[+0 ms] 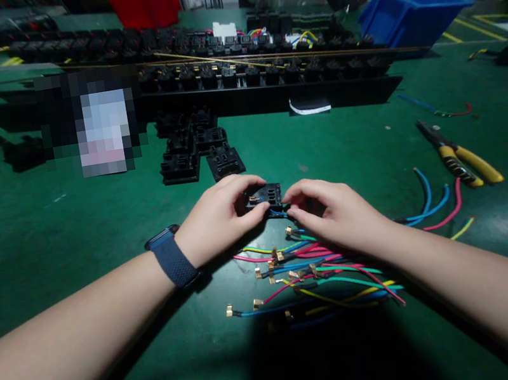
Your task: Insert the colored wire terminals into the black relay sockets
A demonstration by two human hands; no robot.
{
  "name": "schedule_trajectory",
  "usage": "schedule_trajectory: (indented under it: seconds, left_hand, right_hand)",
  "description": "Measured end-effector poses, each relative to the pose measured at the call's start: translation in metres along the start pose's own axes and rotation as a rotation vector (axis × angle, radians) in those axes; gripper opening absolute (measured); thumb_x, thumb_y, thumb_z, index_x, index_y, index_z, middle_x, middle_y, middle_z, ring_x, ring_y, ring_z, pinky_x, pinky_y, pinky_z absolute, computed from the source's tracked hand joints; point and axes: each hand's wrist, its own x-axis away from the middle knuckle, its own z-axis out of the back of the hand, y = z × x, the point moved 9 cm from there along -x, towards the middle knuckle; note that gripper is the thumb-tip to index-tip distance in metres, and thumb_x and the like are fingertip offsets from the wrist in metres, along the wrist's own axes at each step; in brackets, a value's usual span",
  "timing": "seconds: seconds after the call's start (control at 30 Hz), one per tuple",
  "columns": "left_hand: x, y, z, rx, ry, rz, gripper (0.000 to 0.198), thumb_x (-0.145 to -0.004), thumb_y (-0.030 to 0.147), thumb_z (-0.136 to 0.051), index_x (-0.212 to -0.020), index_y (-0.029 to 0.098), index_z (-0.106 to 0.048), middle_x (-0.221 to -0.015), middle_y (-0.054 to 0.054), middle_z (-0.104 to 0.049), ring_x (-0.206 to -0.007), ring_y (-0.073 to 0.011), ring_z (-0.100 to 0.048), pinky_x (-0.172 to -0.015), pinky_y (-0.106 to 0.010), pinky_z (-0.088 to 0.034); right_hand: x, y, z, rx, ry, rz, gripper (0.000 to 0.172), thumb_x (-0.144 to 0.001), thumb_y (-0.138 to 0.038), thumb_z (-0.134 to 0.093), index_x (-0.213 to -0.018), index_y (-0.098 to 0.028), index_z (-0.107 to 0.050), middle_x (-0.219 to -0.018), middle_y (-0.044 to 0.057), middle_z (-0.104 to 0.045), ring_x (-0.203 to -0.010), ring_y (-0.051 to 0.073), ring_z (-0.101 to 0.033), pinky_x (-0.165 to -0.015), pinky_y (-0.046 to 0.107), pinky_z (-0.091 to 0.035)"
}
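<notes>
Between my hands is a small black plastic socket module (274, 193) with slots in its face and a blue wire at its lower edge. My left hand (225, 207), a dark watch on its wrist, grips the module with thumb and fingers. Thumb and forefinger of my right hand (328, 204) pinch the blue wire (279, 213) at the module's right side; the fingers partly hide it. Just below lies a loose bundle of coloured wires (314, 267) with brass terminals on their left ends. Several similar black modules (180, 163) rest on the table beyond my left hand.
Wire cutters with yellow handles (464, 160) lie at right on the green table (111, 232). Long black rails (269, 101) carrying rows of modules cross the back. A blue bin (410, 20) and a red bin (140, 5) stand behind. Two people work across the table.
</notes>
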Motion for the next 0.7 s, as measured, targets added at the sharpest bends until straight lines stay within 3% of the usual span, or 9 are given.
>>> schedule_trajectory:
  seconds: [0.13,0.27,0.53,0.7]
  left_hand:
    - [-0.001,0.001,-0.002,0.014,-0.025,-0.016,0.032,-0.085,0.033,-0.057,-0.112,0.016,-0.059,-0.107,-0.005,-0.062,-0.088,-0.0158,-0.058,-0.082,-0.029,-0.047]
    - [0.000,0.002,-0.002,0.015,-0.027,-0.029,0.032,-0.085,0.036,-0.056,-0.111,0.017,-0.058,-0.105,-0.005,-0.062,-0.088,-0.0164,-0.057,-0.081,-0.029,-0.047]
    - [0.000,0.000,-0.003,0.027,-0.028,-0.029,0.032,-0.085,0.036,-0.057,-0.110,0.017,-0.058,-0.106,-0.005,-0.061,-0.087,-0.0159,-0.056,-0.080,-0.029,-0.046]
    - [0.000,0.000,-0.003,0.031,-0.033,-0.037,0.033,-0.085,0.038,-0.058,-0.110,0.017,-0.058,-0.103,-0.004,-0.061,-0.085,-0.0155,-0.056,-0.079,-0.029,-0.046]
  right_hand:
    - [0.000,-0.005,0.009,-0.002,-0.028,0.001,0.014,-0.086,-0.017,-0.051,-0.096,-0.019,-0.062,-0.090,0.000,-0.068,-0.082,0.013,-0.061,-0.072,0.024,-0.045]
    - [0.003,-0.016,0.021,0.186,-0.084,0.050,0.019,-0.084,-0.011,-0.048,-0.096,-0.017,-0.062,-0.096,0.003,-0.067,-0.092,0.016,-0.059,-0.082,0.028,-0.044]
    - [0.021,-0.013,0.025,0.607,-0.373,-0.051,0.014,-0.081,-0.018,-0.050,-0.084,-0.024,-0.063,-0.085,0.001,-0.066,-0.077,0.019,-0.062,-0.062,0.028,-0.041]
    - [0.027,-0.016,0.026,0.763,-0.390,-0.053,0.008,-0.081,-0.023,-0.053,-0.079,-0.024,-0.061,-0.079,0.000,-0.066,-0.069,0.020,-0.062,-0.055,0.028,-0.033]
